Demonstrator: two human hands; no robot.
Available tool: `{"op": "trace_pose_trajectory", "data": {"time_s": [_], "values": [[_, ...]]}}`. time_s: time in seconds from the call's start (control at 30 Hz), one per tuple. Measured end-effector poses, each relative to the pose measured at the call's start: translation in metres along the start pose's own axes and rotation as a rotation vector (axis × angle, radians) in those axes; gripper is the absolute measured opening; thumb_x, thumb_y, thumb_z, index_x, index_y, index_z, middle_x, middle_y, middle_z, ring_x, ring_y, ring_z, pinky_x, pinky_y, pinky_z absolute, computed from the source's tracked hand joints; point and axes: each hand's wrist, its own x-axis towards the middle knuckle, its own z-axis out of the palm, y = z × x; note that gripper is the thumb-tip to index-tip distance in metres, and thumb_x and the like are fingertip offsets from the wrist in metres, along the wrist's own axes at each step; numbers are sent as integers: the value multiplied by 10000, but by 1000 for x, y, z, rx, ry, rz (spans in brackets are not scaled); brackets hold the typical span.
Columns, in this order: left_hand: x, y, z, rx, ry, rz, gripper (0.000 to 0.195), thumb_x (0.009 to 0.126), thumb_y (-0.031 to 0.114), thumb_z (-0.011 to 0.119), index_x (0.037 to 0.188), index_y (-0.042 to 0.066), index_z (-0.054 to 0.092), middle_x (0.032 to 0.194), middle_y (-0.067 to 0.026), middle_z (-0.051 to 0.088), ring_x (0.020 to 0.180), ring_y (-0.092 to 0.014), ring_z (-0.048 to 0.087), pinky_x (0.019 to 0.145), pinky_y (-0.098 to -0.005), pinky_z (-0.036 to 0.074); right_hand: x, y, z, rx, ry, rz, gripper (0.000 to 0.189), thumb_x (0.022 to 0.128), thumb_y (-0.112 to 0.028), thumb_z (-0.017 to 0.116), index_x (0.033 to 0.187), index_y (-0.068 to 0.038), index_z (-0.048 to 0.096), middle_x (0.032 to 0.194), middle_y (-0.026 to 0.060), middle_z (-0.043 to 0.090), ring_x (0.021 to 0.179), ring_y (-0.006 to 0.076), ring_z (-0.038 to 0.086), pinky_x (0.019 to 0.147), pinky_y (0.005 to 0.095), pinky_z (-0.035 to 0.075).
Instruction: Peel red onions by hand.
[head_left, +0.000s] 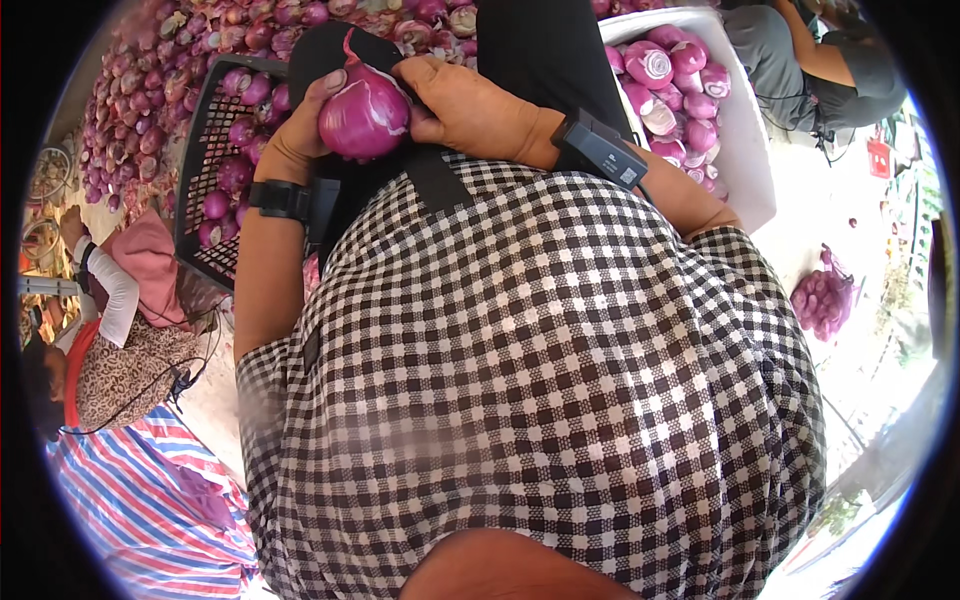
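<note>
A large red onion (365, 116) with a shiny purple skin is held up before my lap, its dry reddish neck pointing away from me. My left hand (306, 124) grips it from the left, with the thumb along its upper side. From the right, my right hand (469, 105) has its curled fingers against the onion. Whether anything else is inside that hand is hidden. Pale streaks show on the onion's skin near the neck. To the left stands a black plastic crate (196, 150) with red onions (234, 174) in it.
At right, a white foam box (750, 161) holds peeled-looking onions (699, 105). A big heap of red onions (142, 112) covers the far left floor. People sit at left (135, 345) and upper right (795, 71). A purple mesh bag (823, 300) and striped sheet (161, 510) lie nearby.
</note>
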Motion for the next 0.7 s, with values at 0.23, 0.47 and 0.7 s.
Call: {"op": "trace_pose_trajectory", "data": {"time_s": [0.23, 0.47, 0.7], "values": [[-3, -6, 2, -19, 27, -25, 583, 814, 505, 552, 1120, 10, 516, 916, -127, 631, 717, -214, 647, 613, -305, 540, 2, 7, 2, 42, 66, 1, 315, 767, -98, 592, 1036, 32, 494, 890, 228, 589, 850, 367, 597, 757, 397, 481], [-6, -5, 8, -55, -35, 53, 569, 822, 438, 577, 1186, 8, 496, 1097, -106, 588, 1003, -190, 585, 885, -321, 475, 3, 12, -5, 177, 165, -25, 211, 784, -86, 551, 964, 23, 559, 823, 206, 624, 770, 374, 616, 702, 404, 497], [4, -16, 1, 70, -89, 157, 564, 858, 444, 546, 1205, 4, 486, 1126, -91, 576, 1012, -175, 572, 911, -313, 448, -2, -6, -33, 139, 74, 48, 204, 822, -64, 552, 1016, -3, 571, 732, 133, 615, 629, 181, 606, 604, 271, 480]]}}
